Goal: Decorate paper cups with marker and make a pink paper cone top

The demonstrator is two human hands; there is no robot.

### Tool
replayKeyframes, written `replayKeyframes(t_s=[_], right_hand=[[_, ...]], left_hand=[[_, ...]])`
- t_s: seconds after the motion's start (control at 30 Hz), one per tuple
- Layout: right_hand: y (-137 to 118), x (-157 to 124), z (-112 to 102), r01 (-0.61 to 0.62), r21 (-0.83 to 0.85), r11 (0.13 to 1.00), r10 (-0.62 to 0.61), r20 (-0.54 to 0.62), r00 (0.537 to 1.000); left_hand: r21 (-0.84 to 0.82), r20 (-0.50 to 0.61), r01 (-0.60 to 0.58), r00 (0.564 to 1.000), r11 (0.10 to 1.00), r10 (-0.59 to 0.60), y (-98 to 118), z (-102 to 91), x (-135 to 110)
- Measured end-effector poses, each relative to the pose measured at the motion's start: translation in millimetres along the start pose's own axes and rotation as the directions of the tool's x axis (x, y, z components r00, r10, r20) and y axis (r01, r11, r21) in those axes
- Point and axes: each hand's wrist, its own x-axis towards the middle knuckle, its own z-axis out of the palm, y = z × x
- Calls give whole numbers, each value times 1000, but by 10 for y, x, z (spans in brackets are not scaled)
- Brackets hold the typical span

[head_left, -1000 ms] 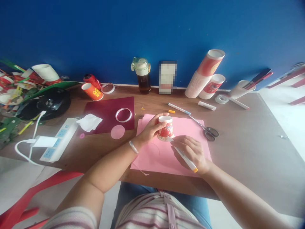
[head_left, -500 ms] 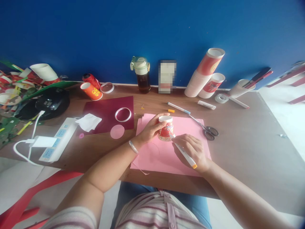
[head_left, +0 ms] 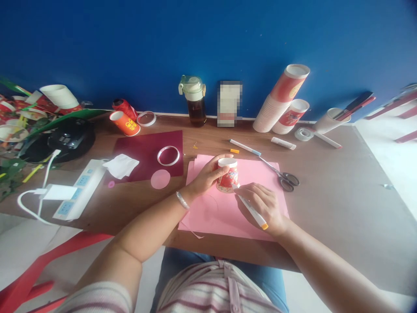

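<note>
My left hand (head_left: 213, 173) is wrapped round the far-left side of a red printed paper cup (head_left: 232, 177) over the pink paper (head_left: 208, 217). Lines are drawn on the pale band near the cup's lower edge. Between the fingers of my right hand (head_left: 265, 206) is a white marker (head_left: 253, 211) with an orange end, its tip at the cup's lower right side. Whether the tip touches the cup I cannot tell. An orange cap (head_left: 234, 151) and another white marker (head_left: 245, 147) lie beyond the cup. Scissors (head_left: 288, 181) rest at the paper's right edge.
A drink bottle (head_left: 196, 106), stacked paper cups (head_left: 273, 111) and a pen cup (head_left: 327, 121) line the blue wall. On the left are a power strip (head_left: 81, 189), dark red paper (head_left: 143, 150), a tape ring (head_left: 158, 156) and a pink paper circle (head_left: 160, 179).
The cup has shifted very slightly to the right in my left hand. My right hand and the marker are almost where they were. The camera view has moved a little.
</note>
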Motion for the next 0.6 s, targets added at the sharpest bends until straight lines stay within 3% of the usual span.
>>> replayKeyframes(t_s=[0.6], right_hand=[[13,15,-5,-20,8,1000,20,-21,1000]], left_hand=[[-10,-3,11,1000,1000,-11,-16,-11,-2]])
